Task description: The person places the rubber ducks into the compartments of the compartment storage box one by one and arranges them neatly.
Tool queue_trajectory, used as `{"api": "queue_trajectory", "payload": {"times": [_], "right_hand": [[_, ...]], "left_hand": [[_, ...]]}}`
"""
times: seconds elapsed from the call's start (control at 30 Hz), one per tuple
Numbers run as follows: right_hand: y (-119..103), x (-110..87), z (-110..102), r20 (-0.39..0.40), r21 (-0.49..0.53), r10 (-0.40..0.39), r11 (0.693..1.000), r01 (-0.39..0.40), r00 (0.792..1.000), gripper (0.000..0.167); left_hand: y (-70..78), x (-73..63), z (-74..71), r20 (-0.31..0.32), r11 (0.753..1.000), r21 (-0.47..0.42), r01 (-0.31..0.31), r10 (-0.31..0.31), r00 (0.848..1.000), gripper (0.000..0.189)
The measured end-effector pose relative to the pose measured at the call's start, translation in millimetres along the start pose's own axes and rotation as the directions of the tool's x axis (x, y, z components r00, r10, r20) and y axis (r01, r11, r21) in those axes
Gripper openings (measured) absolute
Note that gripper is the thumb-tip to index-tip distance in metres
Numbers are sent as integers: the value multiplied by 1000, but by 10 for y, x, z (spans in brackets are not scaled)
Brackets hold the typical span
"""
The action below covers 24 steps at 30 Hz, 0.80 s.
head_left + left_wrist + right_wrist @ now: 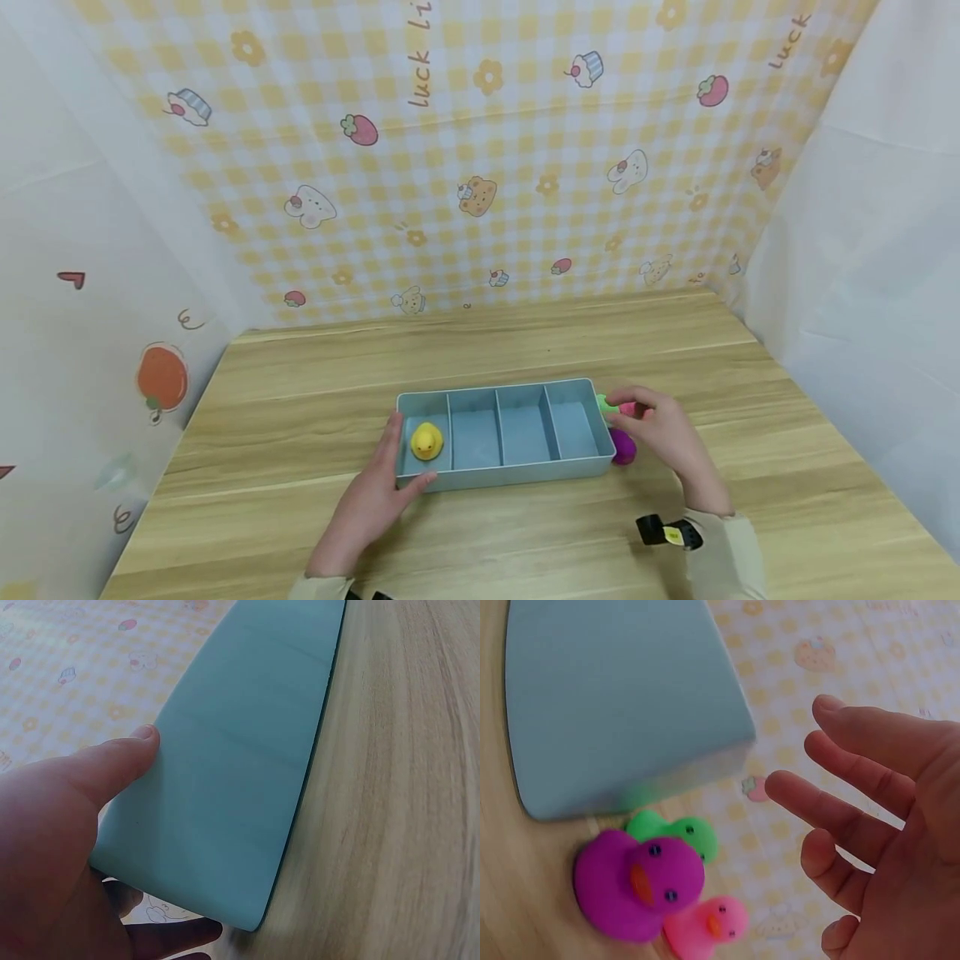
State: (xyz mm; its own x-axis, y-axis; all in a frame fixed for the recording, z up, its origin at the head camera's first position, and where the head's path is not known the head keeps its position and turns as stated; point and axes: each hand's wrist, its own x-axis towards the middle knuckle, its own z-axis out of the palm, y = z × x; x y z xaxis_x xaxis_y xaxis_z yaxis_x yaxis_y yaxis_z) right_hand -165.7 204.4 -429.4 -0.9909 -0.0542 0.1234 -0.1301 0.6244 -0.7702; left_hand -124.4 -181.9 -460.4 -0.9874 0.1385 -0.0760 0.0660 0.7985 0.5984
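Tabletop (315,375), rear edge (480,313) well beyond tray (476,429)

Diffuse, even light fills the head view, with soft shadow beside the right sleeve (723,554) at 5 o'clock; the wrist views are dimmer — the patterned fabric (79,697) is washed out at 10 o'clock in the left and blurred at 1 o'clock in the right.

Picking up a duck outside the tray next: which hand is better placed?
Right hand, likely: it holds nothing and is beside the green duck, pink duck and purple duck at the tray's right end. The left hand rests against the opposite end.
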Motion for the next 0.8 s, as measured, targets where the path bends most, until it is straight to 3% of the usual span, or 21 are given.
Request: {"api": "queue_trajectory", "payload": {"times": [0.3, 0.63, 0.8], "right_hand": [[232, -118, -146, 25, -23, 11, 1000, -11, 1000, 35], [458, -214, -97, 173, 8, 21, 1000, -22, 985, 42], [532, -224, -59, 209, 22, 37, 999, -43, 977, 47]], "left_hand": [[8, -7, -15, 4, 1000, 0, -8, 8, 1000, 99], [0, 9, -5, 21, 1000, -11, -11, 11, 1000, 99], [-28, 14, 8, 19, 1000, -10, -16, 16, 1000, 100]]}}
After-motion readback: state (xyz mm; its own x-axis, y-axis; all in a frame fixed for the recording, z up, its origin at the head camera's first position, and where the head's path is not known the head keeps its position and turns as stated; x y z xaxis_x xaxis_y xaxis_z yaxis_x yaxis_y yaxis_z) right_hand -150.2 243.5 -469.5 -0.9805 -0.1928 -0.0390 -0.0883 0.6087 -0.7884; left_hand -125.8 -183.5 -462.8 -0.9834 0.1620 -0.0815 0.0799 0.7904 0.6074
